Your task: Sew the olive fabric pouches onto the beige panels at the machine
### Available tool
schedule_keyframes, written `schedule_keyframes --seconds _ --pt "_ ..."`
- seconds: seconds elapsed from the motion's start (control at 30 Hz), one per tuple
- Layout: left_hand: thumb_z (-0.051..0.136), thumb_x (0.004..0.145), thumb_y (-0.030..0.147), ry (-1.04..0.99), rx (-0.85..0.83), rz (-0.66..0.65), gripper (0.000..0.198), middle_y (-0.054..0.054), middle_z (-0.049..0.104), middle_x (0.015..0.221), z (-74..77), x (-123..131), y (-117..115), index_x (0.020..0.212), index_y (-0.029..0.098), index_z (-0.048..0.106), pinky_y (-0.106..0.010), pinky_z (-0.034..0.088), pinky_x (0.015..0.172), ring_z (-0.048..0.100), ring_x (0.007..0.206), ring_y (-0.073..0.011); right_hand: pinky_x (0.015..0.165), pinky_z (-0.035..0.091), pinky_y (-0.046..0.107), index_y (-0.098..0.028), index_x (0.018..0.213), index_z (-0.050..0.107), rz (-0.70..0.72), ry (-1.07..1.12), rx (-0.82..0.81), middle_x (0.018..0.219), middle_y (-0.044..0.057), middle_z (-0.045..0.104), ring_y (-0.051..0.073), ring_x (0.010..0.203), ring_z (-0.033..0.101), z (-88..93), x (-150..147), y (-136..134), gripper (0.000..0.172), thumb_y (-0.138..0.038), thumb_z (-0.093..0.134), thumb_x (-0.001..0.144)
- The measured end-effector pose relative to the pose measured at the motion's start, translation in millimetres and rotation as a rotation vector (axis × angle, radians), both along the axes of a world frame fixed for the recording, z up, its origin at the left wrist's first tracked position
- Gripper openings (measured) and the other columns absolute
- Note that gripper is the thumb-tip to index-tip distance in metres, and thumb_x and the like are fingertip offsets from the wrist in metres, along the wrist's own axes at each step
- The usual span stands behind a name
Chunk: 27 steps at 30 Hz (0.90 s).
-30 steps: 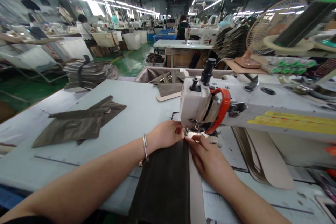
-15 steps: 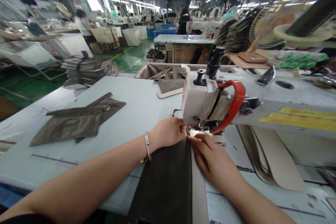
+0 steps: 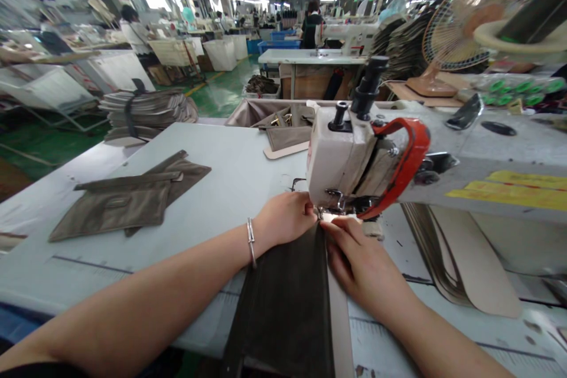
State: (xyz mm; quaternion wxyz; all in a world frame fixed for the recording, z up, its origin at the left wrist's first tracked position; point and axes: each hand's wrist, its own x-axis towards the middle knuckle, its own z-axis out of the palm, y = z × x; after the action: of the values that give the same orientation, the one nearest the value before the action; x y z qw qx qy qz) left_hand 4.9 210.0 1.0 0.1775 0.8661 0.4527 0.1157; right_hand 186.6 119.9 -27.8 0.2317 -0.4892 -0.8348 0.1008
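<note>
A dark brown fabric panel [image 3: 287,301] runs from the front table edge up to the presser foot of a white sewing machine [image 3: 334,156]. Along its right side shows a lighter beige piece [image 3: 340,319], apparently lying beneath. Curled fingers of my left hand [image 3: 287,217] grip the panel's far end, just left of the needle area, with a silver bracelet [image 3: 251,242] at the wrist. My right hand [image 3: 354,254] pinches the panel's right edge close to the foot. The fingertips of both hands nearly meet there; the needle itself is hard to make out.
Two brown pocket-like pieces [image 3: 115,204] lie on the table at left. Beige panels [image 3: 478,271] rest under the machine arm, which carries a red guard [image 3: 419,159]. Behind stand a fabric-lined bin [image 3: 243,115], a bundled stack [image 3: 146,112] and a fan [image 3: 469,29].
The view has shifted slightly, so the machine sits a little higher and further right. Both hands keep their hold near the presser foot, with hardly any movement of the panel visible.
</note>
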Motion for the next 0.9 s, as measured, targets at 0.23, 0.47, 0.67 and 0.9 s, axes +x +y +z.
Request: schedule_keyframes --seconds 0.23,0.47,0.67,0.9 --pt "0.049 0.084 0.023 0.032 0.040 0.021 0.015 -0.004 0.067 0.078 -4.1 2.6 2.5 0.083 0.017 0.062 -0.027 0.041 0.058 0.061 0.067 -0.0182 0.095 0.046 0.047 -0.011 0.132 0.045 -0.002 -0.004 0.011 0.127 0.014 0.047 0.028 0.110 0.049 -2.5 1.1 2.8 0.041 -0.015 0.044 0.091" --pt "0.050 0.093 0.030 0.157 0.251 -0.264 0.023 -0.010 0.059 0.114 23.6 -20.2 -51.8 0.108 0.017 0.061 -0.042 0.043 0.094 0.053 0.109 -0.0262 0.103 0.042 0.043 -0.019 0.131 0.048 0.054 -0.064 -0.011 0.128 0.008 0.049 0.024 0.118 0.044 12.3 2.4 -28.9 0.038 -0.016 0.046 0.093" --pt "0.054 0.090 0.027 0.039 0.099 -0.636 0.031 -0.007 0.056 0.123 24.1 -60.7 -133.7 0.121 0.020 0.057 -0.038 0.040 0.101 0.049 0.111 -0.0228 0.111 0.034 0.043 -0.019 0.136 0.045 0.061 -0.053 -0.004 0.138 0.008 0.043 0.021 0.130 0.035 6.6 2.1 -66.4 0.040 -0.022 0.046 0.096" --pt "0.048 0.093 0.016 0.015 0.223 -0.655 0.031 -0.009 0.062 0.107 3.4 -68.0 -151.6 0.123 0.015 0.056 -0.033 0.047 0.087 0.052 0.095 -0.0202 0.111 0.034 0.042 -0.019 0.135 0.047 0.041 -0.050 0.010 0.137 0.008 0.045 0.021 0.129 0.037 3.1 -0.4 -65.1 0.040 -0.023 0.046 0.095"
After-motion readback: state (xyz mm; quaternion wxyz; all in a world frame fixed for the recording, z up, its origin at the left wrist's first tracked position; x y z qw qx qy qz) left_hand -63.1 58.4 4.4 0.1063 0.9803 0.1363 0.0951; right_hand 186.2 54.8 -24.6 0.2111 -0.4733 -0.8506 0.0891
